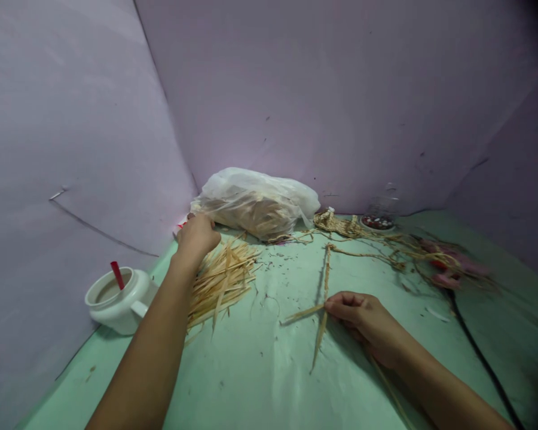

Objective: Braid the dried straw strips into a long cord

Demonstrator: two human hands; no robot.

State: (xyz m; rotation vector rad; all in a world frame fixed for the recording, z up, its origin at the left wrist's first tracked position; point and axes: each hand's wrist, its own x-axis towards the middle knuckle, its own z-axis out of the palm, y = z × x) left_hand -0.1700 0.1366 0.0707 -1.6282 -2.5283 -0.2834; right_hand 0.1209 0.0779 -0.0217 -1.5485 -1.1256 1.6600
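Observation:
My right hand pinches a thin braided straw cord near its lower end, where loose flat strips fan out to the left and downward. From there the cord runs away from me, then bends right toward a tangle of similar cord. My left hand reaches to the far left, its fingers curled beside a small red and white thing. Whatever those fingers hold, if anything, is hidden. Just right of my left forearm lies a pile of dry straw strips.
A white pot with a red stick stands left of my forearm. Against the back wall are a plastic bag of straw-coloured material, a braided bundle and a clear container. A black cable crosses the right side.

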